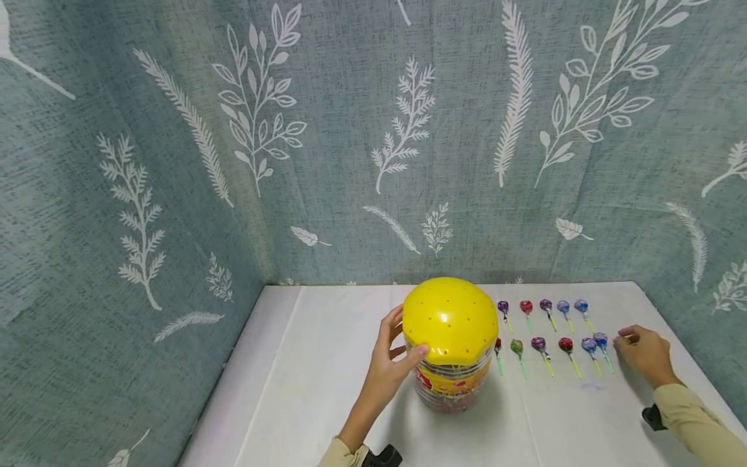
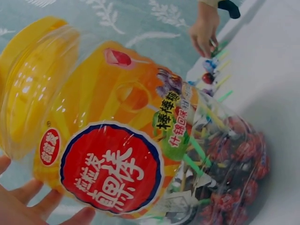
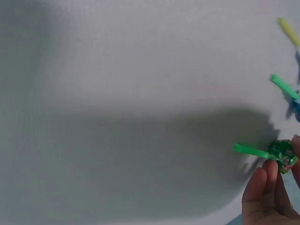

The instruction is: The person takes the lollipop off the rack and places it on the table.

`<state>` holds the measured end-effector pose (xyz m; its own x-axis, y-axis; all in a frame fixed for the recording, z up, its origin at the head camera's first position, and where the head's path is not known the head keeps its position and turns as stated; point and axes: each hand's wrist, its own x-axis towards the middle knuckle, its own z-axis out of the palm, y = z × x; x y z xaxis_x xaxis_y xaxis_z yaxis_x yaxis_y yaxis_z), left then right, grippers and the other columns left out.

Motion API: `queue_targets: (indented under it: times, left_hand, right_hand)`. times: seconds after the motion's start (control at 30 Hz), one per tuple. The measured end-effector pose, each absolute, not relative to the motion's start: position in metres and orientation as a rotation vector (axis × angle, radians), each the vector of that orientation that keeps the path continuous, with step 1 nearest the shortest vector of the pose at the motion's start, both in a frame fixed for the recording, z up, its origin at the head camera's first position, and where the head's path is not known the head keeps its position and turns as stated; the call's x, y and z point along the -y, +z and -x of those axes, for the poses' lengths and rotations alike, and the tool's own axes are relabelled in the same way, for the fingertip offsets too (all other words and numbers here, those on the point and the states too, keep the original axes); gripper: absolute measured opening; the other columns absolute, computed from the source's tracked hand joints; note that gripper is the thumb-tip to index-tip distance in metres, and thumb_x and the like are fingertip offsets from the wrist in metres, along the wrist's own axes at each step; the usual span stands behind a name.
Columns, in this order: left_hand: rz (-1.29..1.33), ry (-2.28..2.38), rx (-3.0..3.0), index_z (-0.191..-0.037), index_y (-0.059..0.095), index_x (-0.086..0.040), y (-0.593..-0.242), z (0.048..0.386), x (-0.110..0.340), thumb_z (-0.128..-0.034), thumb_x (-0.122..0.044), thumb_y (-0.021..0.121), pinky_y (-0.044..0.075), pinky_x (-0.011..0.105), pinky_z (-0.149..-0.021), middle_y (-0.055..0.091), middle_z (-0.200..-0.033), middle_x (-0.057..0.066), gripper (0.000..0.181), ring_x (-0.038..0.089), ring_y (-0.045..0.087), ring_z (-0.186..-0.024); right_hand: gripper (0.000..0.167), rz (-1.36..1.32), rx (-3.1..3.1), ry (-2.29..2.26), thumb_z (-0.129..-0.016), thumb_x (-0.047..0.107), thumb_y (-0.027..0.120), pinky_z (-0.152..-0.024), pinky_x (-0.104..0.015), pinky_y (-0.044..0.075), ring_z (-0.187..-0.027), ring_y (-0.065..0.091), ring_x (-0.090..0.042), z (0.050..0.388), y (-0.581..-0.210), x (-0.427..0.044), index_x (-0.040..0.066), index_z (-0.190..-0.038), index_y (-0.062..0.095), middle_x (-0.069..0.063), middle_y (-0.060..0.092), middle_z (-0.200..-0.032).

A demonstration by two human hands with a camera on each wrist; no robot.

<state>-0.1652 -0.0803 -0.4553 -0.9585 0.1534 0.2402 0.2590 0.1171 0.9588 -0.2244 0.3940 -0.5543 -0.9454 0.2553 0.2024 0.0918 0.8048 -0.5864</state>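
A clear plastic candy jar with a yellow lid stands on the white table. My left hand grips its upper left side, thumb at the lid's front edge. Through the jar's wall, below an orange and red label, red-wrapped lollipops and green sticks show. Right of the table's lollipop rows, my right hand pinches a green-wrapped lollipop by its head, low over the tabletop. Its green stick points away from the fingers. In the head view that lollipop is hidden by the hand.
Two rows of lollipops lie right of the jar: a back row with a red lollipop among purple and blue ones, and a front row with a green lollipop. A patterned grey-green cloth hangs behind and beside the white table.
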Motion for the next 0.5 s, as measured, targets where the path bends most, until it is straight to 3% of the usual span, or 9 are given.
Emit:
queue_targets:
  times: [0.23, 0.37, 0.5]
  left_hand:
    - [0.458, -1.995, 2.33, -0.143, 0.031, -0.032, -0.452, 0.169, 0.085, -0.0844, -0.035, 0.069, 0.04, 0.044, -0.092, 0.038, -0.142, -0.007, 0.07, 0.021, 0.038, -0.127]
    - [0.513, -1.997, 2.338, -0.143, 0.03, -0.033, -0.452, 0.17, 0.091, -0.0859, -0.033, 0.068, 0.04, 0.046, -0.094, 0.038, -0.143, -0.006, 0.069, 0.021, 0.039, -0.127]
    - [0.583, -1.996, 2.352, -0.147, 0.027, -0.02, -0.441, 0.167, 0.101, -0.0928, -0.019, 0.059, 0.04, 0.046, -0.096, 0.035, -0.146, 0.006, 0.063, 0.028, 0.038, -0.131]
  right_hand:
    - [0.022, 0.237, 2.648, 0.846, -0.082, 0.0, 0.061, -0.067, -0.058, 0.039, -0.074, 0.056, -0.05, 0.222, -0.555, -0.392, -0.018, -0.093, 0.058, -0.035, 0.059, -0.078]
    - [0.029, 0.309, 2.706, 0.859, -0.086, 0.006, 0.059, -0.069, -0.059, 0.04, -0.083, 0.052, -0.054, 0.222, -0.549, -0.389, -0.019, -0.1, 0.054, -0.04, 0.056, -0.088]
    - [0.037, 0.308, 2.745, 0.866, -0.09, 0.014, 0.057, -0.068, -0.057, 0.043, -0.086, 0.051, -0.053, 0.22, -0.541, -0.387, -0.019, -0.105, 0.052, -0.041, 0.054, -0.093]
